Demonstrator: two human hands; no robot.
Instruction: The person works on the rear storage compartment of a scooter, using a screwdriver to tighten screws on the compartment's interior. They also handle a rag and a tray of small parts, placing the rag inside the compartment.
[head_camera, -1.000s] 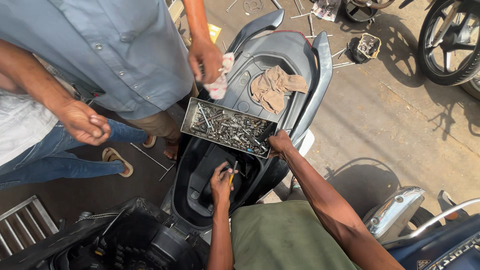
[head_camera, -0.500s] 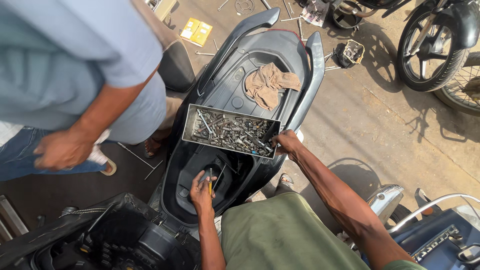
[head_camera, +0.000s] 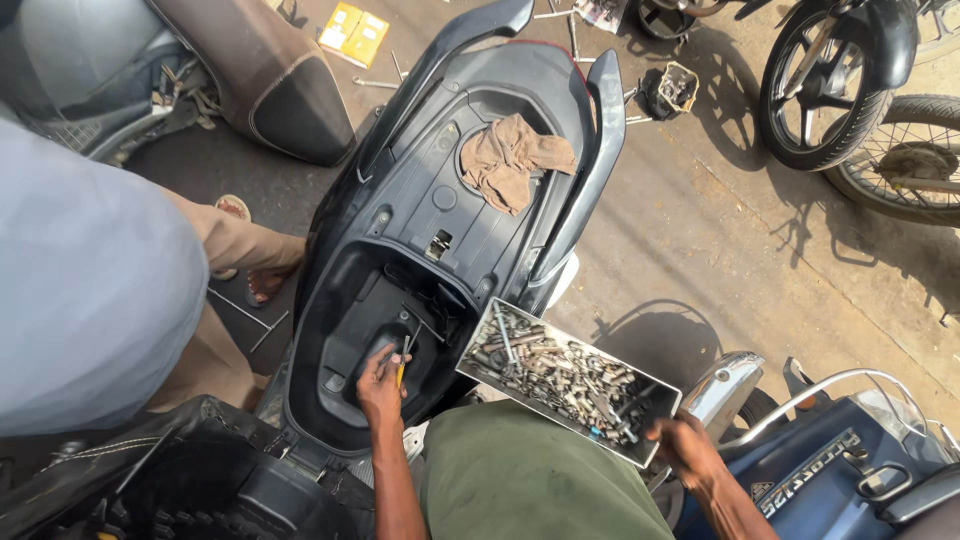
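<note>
Since half a second ago, your right hand (head_camera: 685, 445) has carried the shallow rectangular metal tray (head_camera: 478, 352) of loose bolts and sockets off the scooter's rim and toward you; it now hangs at the scooter's right side, just above your green-trousered lap (head_camera: 530, 480). Your fingers are clamped on the tray's near right corner, and the tray sits tilted, its far corner touching the edge of the open storage well.

Your left hand (head_camera: 380, 385) stays down in the black plastic under-seat storage well (head_camera: 340, 320), fingers closed round a slim yellow-handled tool (head_camera: 402, 365) whose tip points up toward the well's middle.

Beyond the well, a crumpled tan rag (head_camera: 515, 160) lies on the scooter's dark grey rear body panel (head_camera: 410, 190), between the two grab rails. To your left, another person in a pale blue shirt (head_camera: 90, 300) and tan trousers stands close to the scooter, one sandalled foot (head_camera: 265, 285) just beside it. A brown scooter seat (head_camera: 260, 70) lies beyond that person. On the concrete floor (head_camera: 700, 230) to the right stand a motorcycle's front wheel (head_camera: 815, 85) and a blue motorcycle (head_camera: 850, 450) near your right hand.
</note>
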